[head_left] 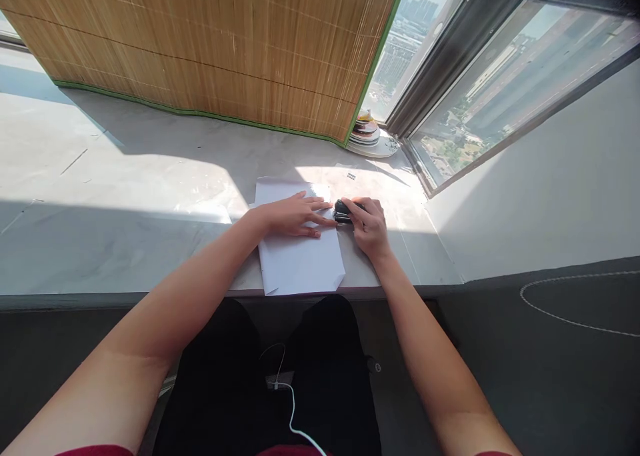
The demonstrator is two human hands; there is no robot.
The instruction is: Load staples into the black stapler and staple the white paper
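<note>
a black stapler [343,212] is gripped by the right hand [370,226]; white paper [303,266] is held down by the spread left hand [295,216].

A green-edged bamboo blind [210,49] hangs beside a window [400,49].
</note>
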